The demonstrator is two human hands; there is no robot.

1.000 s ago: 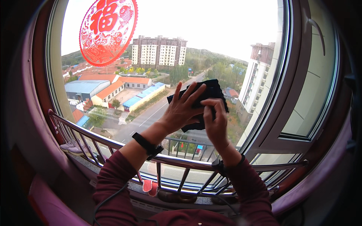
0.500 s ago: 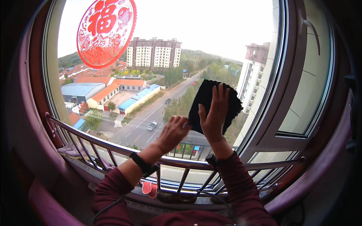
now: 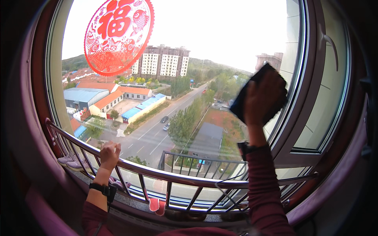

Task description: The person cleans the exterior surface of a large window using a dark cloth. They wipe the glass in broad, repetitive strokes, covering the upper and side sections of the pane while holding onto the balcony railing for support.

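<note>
Fingers extended, the right hand (image 3: 263, 94) lies flat over a black cloth (image 3: 241, 103) against the window glass (image 3: 220, 35), right of the frame's center. At lower left, the left hand (image 3: 109, 155) curls loosely, any contents unclear, by a metal railing (image 3: 143, 169); a round red decal (image 3: 118, 37) occupies the upper left.

Black, roughly four-sided cloth (image 3: 242, 100), tilted, spread flat against the right side of the window pane (image 3: 220, 31)
</note>
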